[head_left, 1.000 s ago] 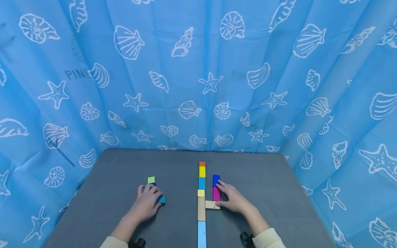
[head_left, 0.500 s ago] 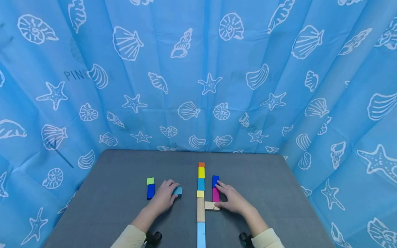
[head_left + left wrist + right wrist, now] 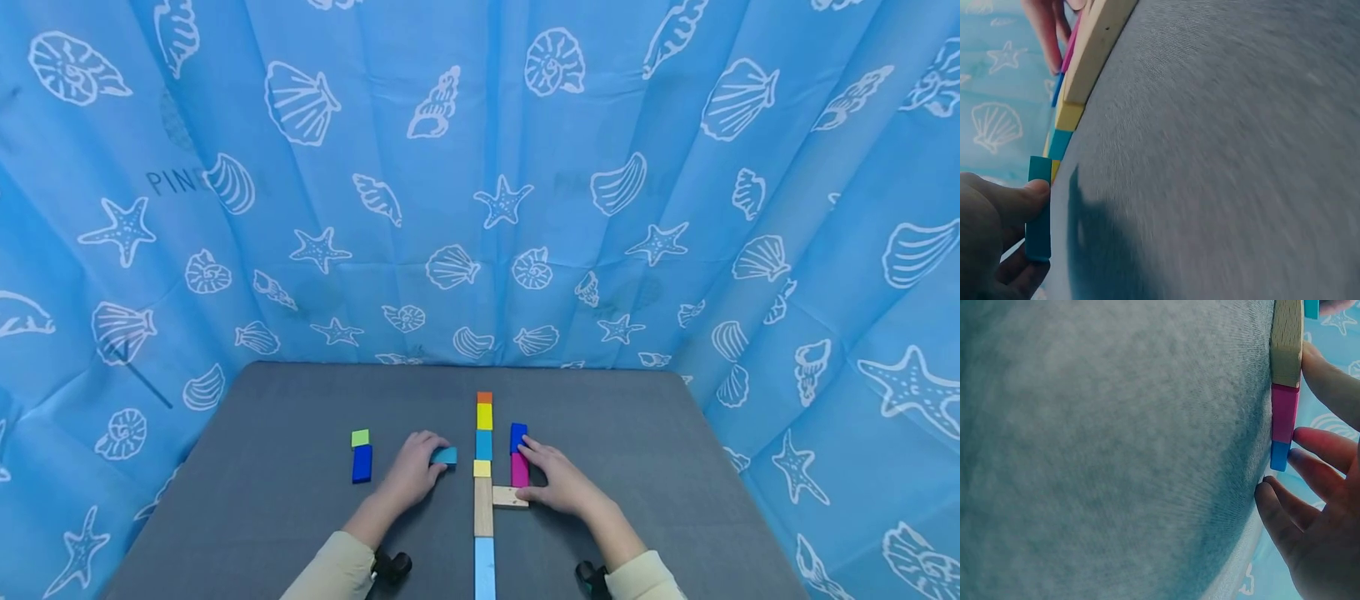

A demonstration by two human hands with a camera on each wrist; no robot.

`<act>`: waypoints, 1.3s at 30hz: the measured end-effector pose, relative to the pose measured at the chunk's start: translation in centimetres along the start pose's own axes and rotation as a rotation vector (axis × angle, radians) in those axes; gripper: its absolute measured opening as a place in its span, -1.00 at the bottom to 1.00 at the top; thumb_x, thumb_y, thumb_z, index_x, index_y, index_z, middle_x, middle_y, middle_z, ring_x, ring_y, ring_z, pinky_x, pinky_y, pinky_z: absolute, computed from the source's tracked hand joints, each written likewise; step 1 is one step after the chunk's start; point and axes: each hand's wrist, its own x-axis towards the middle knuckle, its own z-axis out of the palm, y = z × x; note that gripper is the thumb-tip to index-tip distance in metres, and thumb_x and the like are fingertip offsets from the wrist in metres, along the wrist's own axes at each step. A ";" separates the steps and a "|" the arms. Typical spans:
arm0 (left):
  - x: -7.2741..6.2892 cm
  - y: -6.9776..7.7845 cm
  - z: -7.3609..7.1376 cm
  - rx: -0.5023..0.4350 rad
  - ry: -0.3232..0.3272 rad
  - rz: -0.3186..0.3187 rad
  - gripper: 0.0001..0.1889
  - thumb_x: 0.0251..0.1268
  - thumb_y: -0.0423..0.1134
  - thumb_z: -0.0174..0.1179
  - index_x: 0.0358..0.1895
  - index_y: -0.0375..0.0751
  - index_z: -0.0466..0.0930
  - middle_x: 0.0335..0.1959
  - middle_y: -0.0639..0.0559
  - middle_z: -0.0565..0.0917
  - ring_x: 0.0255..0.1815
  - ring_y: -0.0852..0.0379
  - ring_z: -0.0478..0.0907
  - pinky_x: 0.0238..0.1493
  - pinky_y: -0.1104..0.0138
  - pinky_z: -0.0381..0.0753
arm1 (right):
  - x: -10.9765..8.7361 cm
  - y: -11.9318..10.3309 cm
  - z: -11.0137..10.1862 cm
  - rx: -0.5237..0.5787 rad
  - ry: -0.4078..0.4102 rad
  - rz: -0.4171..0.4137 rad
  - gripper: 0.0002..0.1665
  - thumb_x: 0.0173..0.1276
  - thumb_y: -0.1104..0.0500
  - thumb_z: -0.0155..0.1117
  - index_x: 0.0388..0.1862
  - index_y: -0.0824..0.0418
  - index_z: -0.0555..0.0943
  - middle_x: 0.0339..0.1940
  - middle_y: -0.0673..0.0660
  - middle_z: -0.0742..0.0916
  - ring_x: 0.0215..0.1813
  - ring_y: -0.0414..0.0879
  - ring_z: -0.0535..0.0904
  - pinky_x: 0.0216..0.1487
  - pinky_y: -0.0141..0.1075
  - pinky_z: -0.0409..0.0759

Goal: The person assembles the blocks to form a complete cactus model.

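Observation:
My left hand (image 3: 408,475) pinches a teal block (image 3: 444,456) between thumb and fingers. In the left wrist view that teal block (image 3: 1039,209) is above the table, its shadow falling beside it. My right hand (image 3: 562,479) rests at a short row on the right: its thumb touches a pale wooden block (image 3: 507,497), and its fingertips touch a magenta block (image 3: 520,470) and a blue block (image 3: 518,434). The wooden block joins the side of a long column, which runs from orange (image 3: 484,397) through yellow, teal, pale yellow and wood to a light blue block (image 3: 485,567).
To the left on the grey table (image 3: 300,417) lie a light green block (image 3: 360,437) and a dark blue block (image 3: 362,463), end to end. A blue shell-print curtain (image 3: 465,317) hangs behind the table.
My left hand has carried the teal block rightward from beside the dark blue block towards the column. My right hand has stayed in place.

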 end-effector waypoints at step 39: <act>-0.7 -2.0 -0.9 -0.111 0.143 0.001 -0.51 0.23 -0.18 0.42 0.24 -0.05 0.61 0.21 -0.02 0.58 0.23 -0.07 0.46 0.21 -0.12 0.48 | 0.0 0.0 0.0 0.000 -0.009 0.014 -0.04 0.29 -0.15 0.45 0.57 0.10 0.31 0.62 0.13 0.30 0.59 0.26 0.19 0.45 0.26 0.26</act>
